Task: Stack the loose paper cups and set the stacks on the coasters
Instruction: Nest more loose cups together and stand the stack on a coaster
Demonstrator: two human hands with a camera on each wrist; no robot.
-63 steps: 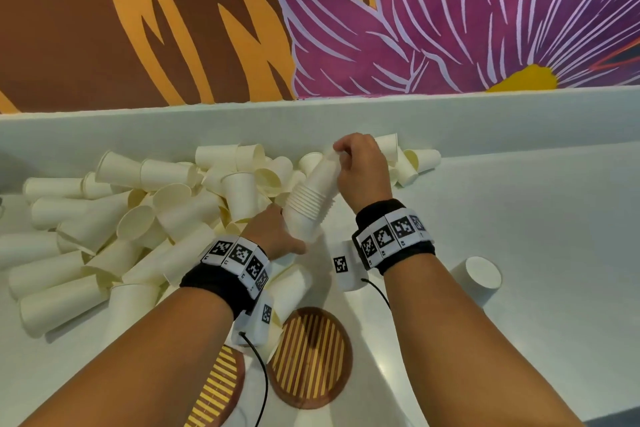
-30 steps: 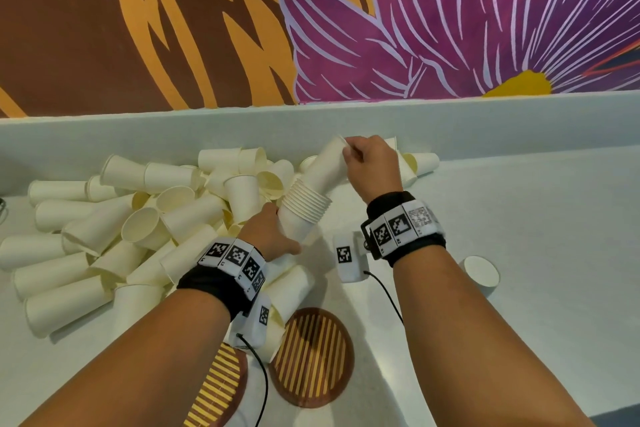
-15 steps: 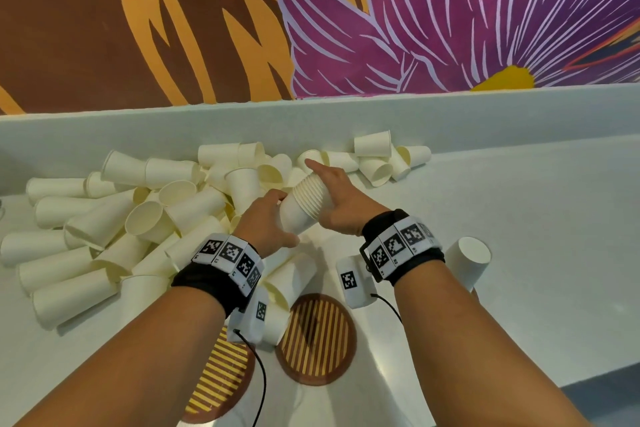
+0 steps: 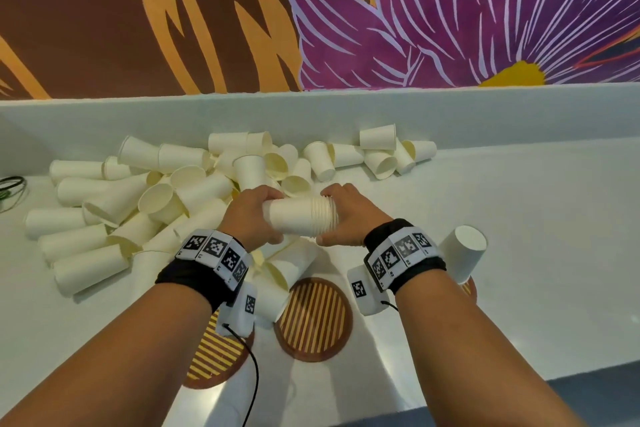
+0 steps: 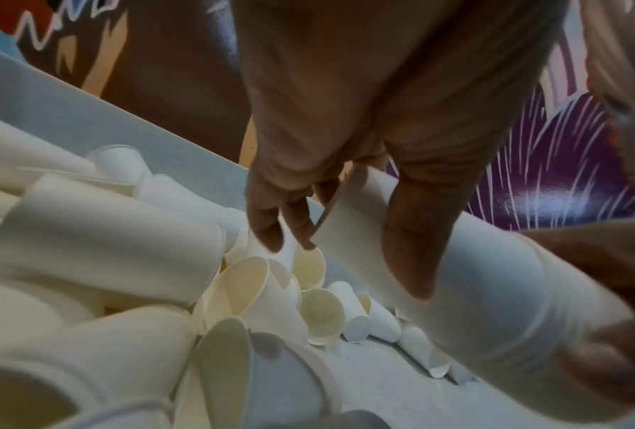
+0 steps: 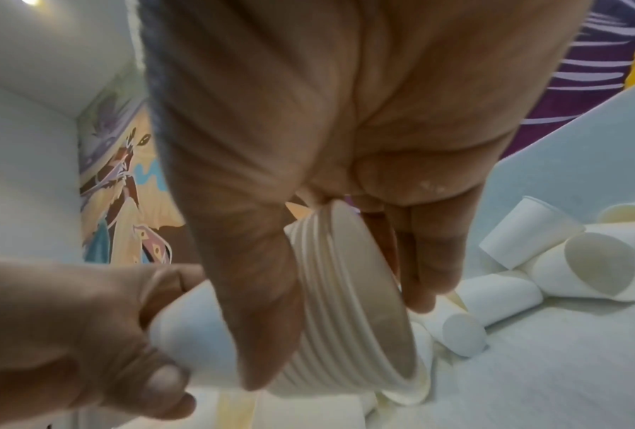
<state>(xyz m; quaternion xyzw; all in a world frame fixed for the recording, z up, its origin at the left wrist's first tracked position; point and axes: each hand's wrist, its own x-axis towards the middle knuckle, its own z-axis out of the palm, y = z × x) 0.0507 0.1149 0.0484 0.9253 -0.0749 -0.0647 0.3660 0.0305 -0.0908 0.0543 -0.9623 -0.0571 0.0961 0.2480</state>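
Note:
A stack of nested white paper cups [image 4: 298,217] lies level in the air between my hands, rims to the right. My left hand [image 4: 251,218] grips its closed base end and my right hand [image 4: 346,218] curls round the rim end. The left wrist view has the thumb over the stack [image 5: 474,290]. In the right wrist view, fingers wrap the ribbed rims of the stack [image 6: 345,304]. Below lie two striped round coasters [image 4: 313,319] [image 4: 214,354]. A third coaster [image 4: 470,288] peeks from under an upturned cup [image 4: 462,253] at the right.
A big heap of loose cups [image 4: 138,204] covers the table's left and back, with more near the rear ledge [image 4: 381,149]. Tipped cups [image 4: 277,277] lean over the middle coaster's far edge. A dark cable [image 4: 10,191] lies far left. The table's front edge [image 4: 519,388] runs lower right.
The stack has swung from tilted upright to level and come down toward me. My right hand left the top cup and now holds the rim end.

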